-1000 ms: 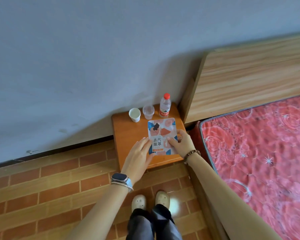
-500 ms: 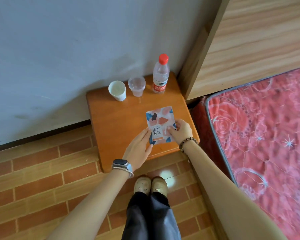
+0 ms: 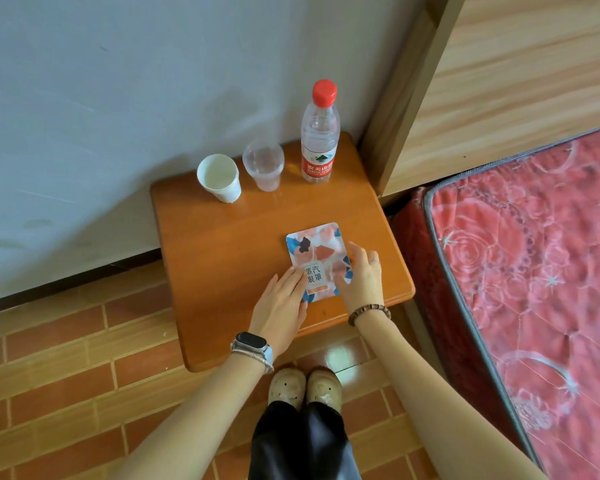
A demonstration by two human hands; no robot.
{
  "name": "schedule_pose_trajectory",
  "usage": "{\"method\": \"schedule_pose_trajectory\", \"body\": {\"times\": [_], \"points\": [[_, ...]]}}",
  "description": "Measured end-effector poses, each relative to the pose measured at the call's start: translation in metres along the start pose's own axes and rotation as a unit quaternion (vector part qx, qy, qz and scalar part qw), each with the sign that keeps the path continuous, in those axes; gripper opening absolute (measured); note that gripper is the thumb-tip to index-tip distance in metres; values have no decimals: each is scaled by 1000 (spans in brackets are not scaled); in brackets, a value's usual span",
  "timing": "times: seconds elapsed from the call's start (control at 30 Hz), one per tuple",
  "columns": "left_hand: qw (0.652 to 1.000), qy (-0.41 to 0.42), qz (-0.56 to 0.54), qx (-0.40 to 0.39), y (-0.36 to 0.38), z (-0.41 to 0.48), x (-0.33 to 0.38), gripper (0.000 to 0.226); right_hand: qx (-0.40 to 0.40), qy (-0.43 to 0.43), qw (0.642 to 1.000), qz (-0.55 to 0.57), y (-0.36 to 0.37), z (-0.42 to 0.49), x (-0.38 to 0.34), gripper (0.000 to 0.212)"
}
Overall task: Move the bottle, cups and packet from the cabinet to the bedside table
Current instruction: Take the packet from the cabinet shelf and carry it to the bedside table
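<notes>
A patterned packet point(image 3: 317, 252) lies flat near the front right of the orange wooden bedside table point(image 3: 222, 258). My left hand point(image 3: 281, 306) rests with straight fingers on the packet's lower left edge. My right hand point(image 3: 361, 275) touches its right edge with fingers spread and the thumb on top. At the back of the table a white paper cup point(image 3: 219, 178), a clear plastic cup point(image 3: 264, 164) and a water bottle point(image 3: 318, 140) with a red cap stand upright in a row.
A grey wall runs behind the table. To the right stand a wooden headboard point(image 3: 516, 81) and a bed with a red mattress point(image 3: 534, 271), close to the table's edge. My feet stand on the brick-patterned floor point(image 3: 66, 393) in front of the table.
The view has come closer to the table. The packet, held up in both hands before, now lies flat on the tabletop, and my fingers have loosened on it.
</notes>
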State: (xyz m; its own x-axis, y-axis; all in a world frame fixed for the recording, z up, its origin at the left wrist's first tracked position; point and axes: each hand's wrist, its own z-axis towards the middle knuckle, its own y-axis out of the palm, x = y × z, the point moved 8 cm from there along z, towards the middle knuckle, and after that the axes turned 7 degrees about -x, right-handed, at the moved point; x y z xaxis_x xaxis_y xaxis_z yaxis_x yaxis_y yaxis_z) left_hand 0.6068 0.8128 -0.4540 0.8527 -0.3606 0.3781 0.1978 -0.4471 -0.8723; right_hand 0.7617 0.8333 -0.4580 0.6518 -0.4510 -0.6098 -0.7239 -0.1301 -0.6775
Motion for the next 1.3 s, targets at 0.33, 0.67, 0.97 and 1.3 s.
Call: {"method": "schedule_pose_trajectory", "body": {"times": [0.33, 0.67, 0.97, 1.3], "points": [[996, -12, 88, -19, 16, 18, 9, 57, -28, -108, 975, -191, 23, -32, 6, 58], [993, 3, 114, -15, 4, 74, 17, 56, -39, -85, 973, -211, -8, 13, 0, 58], [994, 10, 112, -14, -5, 94, 23, 55, -47, -71, 972, -221, -18, 32, -2, 58], [996, -8, 91, -18, -35, 91, 25, 45, -70, 2, 984, -161, -36, 36, -21, 48]]}}
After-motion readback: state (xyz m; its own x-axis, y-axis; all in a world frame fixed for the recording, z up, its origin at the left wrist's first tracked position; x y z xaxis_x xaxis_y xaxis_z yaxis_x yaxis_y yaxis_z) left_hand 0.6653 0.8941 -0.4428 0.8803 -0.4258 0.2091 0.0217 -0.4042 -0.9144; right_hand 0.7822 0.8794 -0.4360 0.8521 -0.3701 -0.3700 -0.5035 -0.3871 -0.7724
